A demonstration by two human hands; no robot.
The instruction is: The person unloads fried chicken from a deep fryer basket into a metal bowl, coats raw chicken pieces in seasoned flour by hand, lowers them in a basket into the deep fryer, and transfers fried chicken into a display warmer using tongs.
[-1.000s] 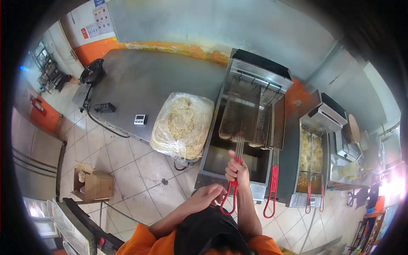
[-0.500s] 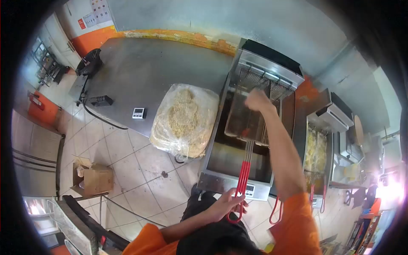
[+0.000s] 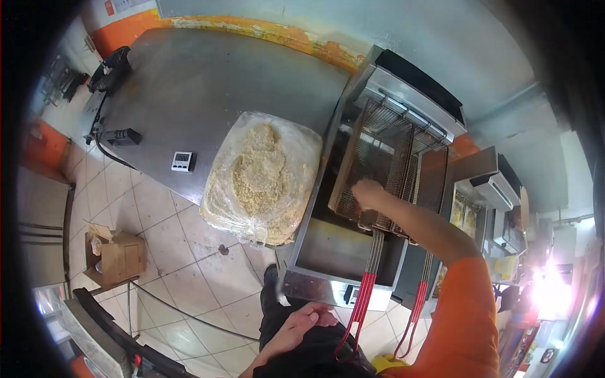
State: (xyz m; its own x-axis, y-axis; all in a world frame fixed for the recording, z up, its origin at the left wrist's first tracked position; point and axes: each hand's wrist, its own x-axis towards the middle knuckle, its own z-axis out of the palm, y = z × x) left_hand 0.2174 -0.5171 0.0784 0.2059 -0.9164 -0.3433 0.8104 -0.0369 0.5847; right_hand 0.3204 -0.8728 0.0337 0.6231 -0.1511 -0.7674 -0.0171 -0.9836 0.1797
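Observation:
Over the front of the left wire fryer basket is my right hand, its fingers curled in. What it holds, if anything, is hidden from above. A red-coated handle runs from this basket toward my body. My left hand is in front of my dark clothing, left of that handle and apart from it, with loosely extended fingers and nothing visible in it. A second wire basket with its own red handle sits to the right. Both baskets rest in the upper part of the steel deep fryer.
Left of the fryer, a plastic-wrapped mass of pale crumbly food sits on a steel table with a white timer. A cardboard box stands on the tiled floor. Another fryer is at right.
My left hand has let go of the red handle and moved left. My right hand has come down toward the front of the left basket. The camera view has shifted.

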